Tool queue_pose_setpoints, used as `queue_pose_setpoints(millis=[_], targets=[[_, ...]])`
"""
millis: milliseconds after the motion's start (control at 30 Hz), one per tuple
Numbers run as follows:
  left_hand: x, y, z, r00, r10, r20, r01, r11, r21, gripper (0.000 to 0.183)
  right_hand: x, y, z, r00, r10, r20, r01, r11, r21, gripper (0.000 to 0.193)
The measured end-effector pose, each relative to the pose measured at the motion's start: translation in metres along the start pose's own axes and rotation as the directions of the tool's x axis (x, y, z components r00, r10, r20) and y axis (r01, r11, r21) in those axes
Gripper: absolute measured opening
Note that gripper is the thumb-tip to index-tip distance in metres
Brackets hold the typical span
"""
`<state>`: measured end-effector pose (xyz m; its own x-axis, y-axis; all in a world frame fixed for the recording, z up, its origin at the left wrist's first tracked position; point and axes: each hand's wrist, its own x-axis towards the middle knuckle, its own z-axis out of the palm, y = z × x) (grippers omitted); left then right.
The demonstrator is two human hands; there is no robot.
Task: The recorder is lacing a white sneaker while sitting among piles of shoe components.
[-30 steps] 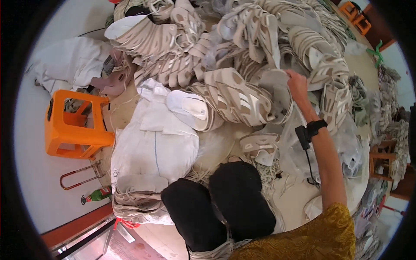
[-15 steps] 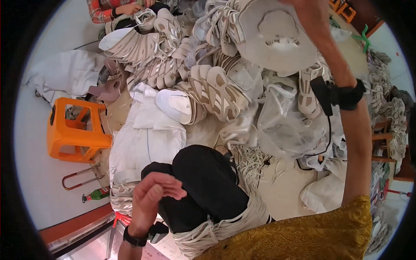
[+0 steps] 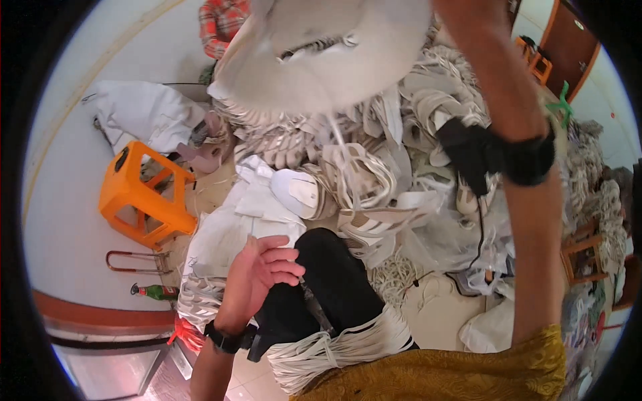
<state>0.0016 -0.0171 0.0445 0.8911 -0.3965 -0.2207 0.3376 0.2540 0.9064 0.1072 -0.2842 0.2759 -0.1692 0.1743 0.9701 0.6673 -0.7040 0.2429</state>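
My left hand [image 3: 264, 274] hovers above my black-clad knee, palm showing and fingers apart with nothing in them. My right arm reaches up at the right; my right hand [image 3: 465, 23] is blurred at the top edge, its fingers cut off. Beside it a wide, pale round thing with a dark-edged opening [image 3: 321, 80] hangs close to the camera; whether I hold it is hidden. A thin pale lace [image 3: 338, 134] runs from below it toward a beige shoe upper [image 3: 361, 177] beyond my knees. Another striped upper [image 3: 381, 219] lies nearer. A bundle of white laces [image 3: 341, 354] lies across my lap.
Heaps of beige shoe uppers [image 3: 284, 144] spread ahead, with clear plastic bags [image 3: 448, 224] at right. An orange stool [image 3: 144, 194], white sack [image 3: 140, 113] and green bottle [image 3: 160, 292] stand or lie at left. A person in a plaid sleeve [image 3: 217, 30] sits beyond.
My view has shifted. The pale round thing now looms larger and farther left. My left hand has lifted slightly, fingers spread more. An upper near my knees now shows its opening, with a lace rising.
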Motion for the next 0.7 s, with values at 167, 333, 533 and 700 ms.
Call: queue_pose_setpoints(millis=[167,333,533,700], targets=[[-0.003,0.007,-0.035,0.996,0.039,0.078,-0.002,0.903,-0.43,0.057,-0.053,-0.077,0.063,0.989,0.087,-0.117,-0.067,0.984,0.163,0.012],[-0.006,0.009,-0.043,0.955,0.298,-0.018,-0.256,0.788,-0.559,0.05,-0.065,-0.119,0.05,0.948,0.318,0.011,-0.259,0.749,0.61,0.015],[-0.007,0.087,-0.052,0.879,0.396,-0.266,-0.473,0.798,-0.374,0.044,-0.091,-0.138,0.043,0.991,0.117,-0.072,-0.034,0.719,0.695,0.009],[-0.03,0.087,-0.045,0.81,0.551,-0.202,-0.54,0.834,0.112,0.035,-0.149,-0.143,-0.001,0.893,0.064,0.445,-0.357,0.701,0.618,0.035]])
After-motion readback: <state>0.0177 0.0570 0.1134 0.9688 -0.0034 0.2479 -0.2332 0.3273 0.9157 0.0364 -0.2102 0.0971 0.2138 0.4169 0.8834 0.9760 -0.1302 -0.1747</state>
